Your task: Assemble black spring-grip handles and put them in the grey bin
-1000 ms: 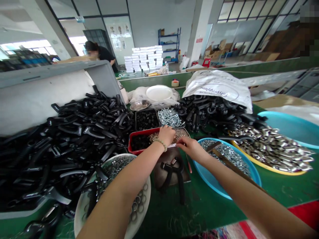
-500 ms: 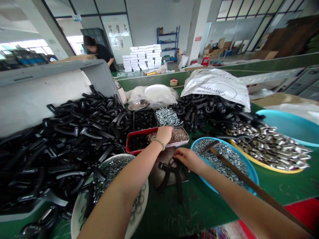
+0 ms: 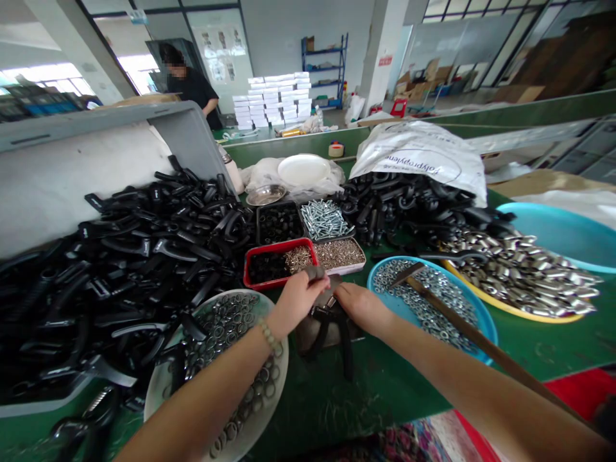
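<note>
The black two-handled tool (image 3: 345, 346) lies on the metal plate (image 3: 303, 335). The left hand (image 3: 299, 300), near the red tray (image 3: 267, 284), has thumb and forefinger almost together; the right hand (image 3: 362, 308) bends its fingers beside the tool's upper end. Whether either hand grips some small piece, one cannot tell.

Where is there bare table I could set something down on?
Two patches of green table look bare: right of the white ring basin, nearer you than the dark plate, and between yellow tray and red cloth. Crowded: the left side, heaped with black parts.
</note>
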`<state>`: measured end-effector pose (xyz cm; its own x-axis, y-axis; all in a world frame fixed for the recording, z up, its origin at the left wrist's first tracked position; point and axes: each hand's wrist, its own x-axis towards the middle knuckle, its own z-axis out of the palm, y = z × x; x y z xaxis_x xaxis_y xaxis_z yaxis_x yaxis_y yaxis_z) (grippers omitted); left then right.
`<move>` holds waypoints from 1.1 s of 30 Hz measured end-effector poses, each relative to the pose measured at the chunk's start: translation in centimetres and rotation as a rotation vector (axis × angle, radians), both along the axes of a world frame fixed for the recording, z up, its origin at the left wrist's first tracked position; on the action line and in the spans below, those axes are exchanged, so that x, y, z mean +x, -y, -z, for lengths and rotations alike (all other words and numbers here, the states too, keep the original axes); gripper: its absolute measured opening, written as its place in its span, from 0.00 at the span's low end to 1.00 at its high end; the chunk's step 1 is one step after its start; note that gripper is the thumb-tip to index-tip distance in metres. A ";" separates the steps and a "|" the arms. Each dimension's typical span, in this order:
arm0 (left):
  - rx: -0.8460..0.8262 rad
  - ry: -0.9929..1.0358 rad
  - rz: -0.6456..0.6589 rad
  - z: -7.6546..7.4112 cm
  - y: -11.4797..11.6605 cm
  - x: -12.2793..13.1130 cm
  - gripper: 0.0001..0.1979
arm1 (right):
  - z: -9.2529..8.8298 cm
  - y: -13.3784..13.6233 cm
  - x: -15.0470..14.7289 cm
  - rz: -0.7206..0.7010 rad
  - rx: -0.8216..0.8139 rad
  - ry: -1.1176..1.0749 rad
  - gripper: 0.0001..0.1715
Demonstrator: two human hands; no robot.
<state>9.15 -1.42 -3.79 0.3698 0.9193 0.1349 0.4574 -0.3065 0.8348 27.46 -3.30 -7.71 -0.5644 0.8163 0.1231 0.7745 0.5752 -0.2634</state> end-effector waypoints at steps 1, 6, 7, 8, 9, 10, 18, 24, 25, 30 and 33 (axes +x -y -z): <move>-0.005 -0.002 -0.020 0.6 1.5 -0.5 0.08 | 0.1 0.2 0.0 -0.007 0.001 0.008 0.12; 0.089 -0.210 -0.048 3.4 5.5 -0.9 0.09 | 0.6 0.5 0.4 -0.007 -0.032 -0.093 0.14; 0.114 -0.273 -0.028 3.6 5.7 -0.8 0.10 | 0.5 0.5 0.6 0.014 -0.048 -0.133 0.14; 0.140 -0.335 -0.015 3.7 5.7 -0.6 0.11 | 0.3 0.5 0.8 0.045 -0.063 -0.173 0.14; 0.165 -0.392 -0.006 3.6 5.6 -0.5 0.11 | 0.1 0.6 1.1 0.081 -0.075 -0.211 0.14; 0.189 -0.442 -0.002 3.5 5.6 -0.4 0.12 | -0.2 0.8 1.5 0.116 -0.085 -0.245 0.16; 0.234 -0.710 0.042 3.2 5.3 0.2 0.16 | -0.9 4.0 7.1 0.256 0.071 -0.223 0.18; 0.307 -0.733 0.109 3.7 5.6 0.1 0.16 | 0.7 5.7 14.7 0.490 0.264 0.134 0.20; 0.310 -0.726 0.106 3.8 5.7 0.1 0.16 | 0.9 5.9 15.8 0.548 0.254 0.200 0.20; 0.276 -0.685 0.072 3.6 5.9 0.0 0.15 | 2.2 6.3 18.3 0.656 0.117 0.328 0.18; 0.241 -0.668 0.016 3.5 5.7 0.1 0.14 | 2.4 6.0 18.0 0.635 0.087 0.329 0.16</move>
